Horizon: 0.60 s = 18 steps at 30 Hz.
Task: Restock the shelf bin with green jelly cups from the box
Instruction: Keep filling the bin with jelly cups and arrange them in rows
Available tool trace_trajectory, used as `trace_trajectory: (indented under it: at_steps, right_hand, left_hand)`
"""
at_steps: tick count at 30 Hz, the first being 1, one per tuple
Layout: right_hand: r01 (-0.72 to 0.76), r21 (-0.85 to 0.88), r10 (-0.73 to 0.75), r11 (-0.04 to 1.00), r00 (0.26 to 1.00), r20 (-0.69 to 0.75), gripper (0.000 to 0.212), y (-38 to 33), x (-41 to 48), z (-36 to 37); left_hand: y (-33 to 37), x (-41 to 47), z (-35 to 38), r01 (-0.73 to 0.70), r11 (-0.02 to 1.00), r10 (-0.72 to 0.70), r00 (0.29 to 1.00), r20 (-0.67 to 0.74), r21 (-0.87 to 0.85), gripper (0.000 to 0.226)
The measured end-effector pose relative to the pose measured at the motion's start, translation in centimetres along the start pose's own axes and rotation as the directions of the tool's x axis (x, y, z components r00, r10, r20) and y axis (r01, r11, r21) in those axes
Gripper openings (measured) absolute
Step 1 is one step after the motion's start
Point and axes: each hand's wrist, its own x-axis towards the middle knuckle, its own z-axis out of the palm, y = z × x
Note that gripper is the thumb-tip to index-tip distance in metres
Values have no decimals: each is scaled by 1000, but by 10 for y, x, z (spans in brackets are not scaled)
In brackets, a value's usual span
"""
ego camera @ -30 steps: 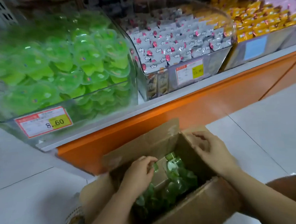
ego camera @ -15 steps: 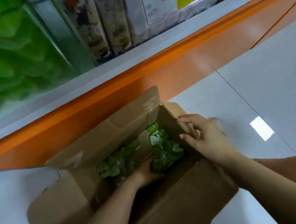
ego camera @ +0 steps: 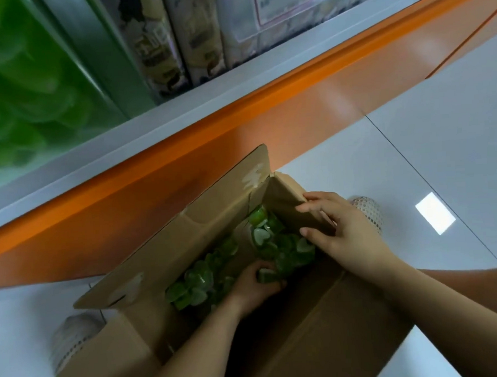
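Your left hand (ego camera: 255,284) is now deep in the box (ego camera: 321,346), its fingers curled round a small clutch of green jelly cups (ego camera: 200,280) towards the near wall. A second ago it was higher, at the top of the pile. Half a second ago it had only just reached the bottom layer.

Your right hand (ego camera: 340,234) has kept its place at the box's right end. Its fingers are hooked over the end flap (ego camera: 282,198) and hold it back from the opening. The rest of the cups lie loose along the far wall of the box, from the far right corner to the left.

Your view has dropped from the shelf to the carton. The shelf bin (ego camera: 34,84) shows only as a green blur at the upper left, above the grey shelf edge (ego camera: 208,104) and the orange base (ego camera: 267,121). The box stands on the white floor (ego camera: 441,149) against that base.

The grasp looks made, so the handful seems ready to lift up and left to the bin. A cup may slip from so full a grip.
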Motion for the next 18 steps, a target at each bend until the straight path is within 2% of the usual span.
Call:
trace_trajectory:
  at_steps: [3, 5, 8, 13, 15, 18]
  right_hand:
    - [-16, 40, 16, 999, 1000, -6, 31, -1, 0, 0]
    - [-21, 91, 22, 996, 1000, -11, 32, 0, 0, 0]
    - [-44, 171, 44, 984, 999, 6, 34, 2, 0, -1]
    - [-70, 241, 69, 968, 998, 12, 39, 10, 0, -1]
    - [-70, 238, 70, 969, 998, 4, 41, 11, 0, 0]
    - [-72, 237, 75, 969, 997, -3, 42, 12, 0, 0]
  left_hand:
    - [-3, 0, 2, 10, 997, -14, 998, -53, -75, 25]
    - [0, -1, 0, 27, 992, -34, 998, -57, -122, 35]
    - [6, -3, -4, 88, 971, -90, 996, -1, -221, 43]
    - [10, -7, -12, 170, 861, -143, 985, 93, -479, 33]
    - [18, -5, -8, 183, 876, -135, 981, 137, -446, 37]
    - [32, -2, 2, 162, 968, -130, 977, 168, -194, 57]
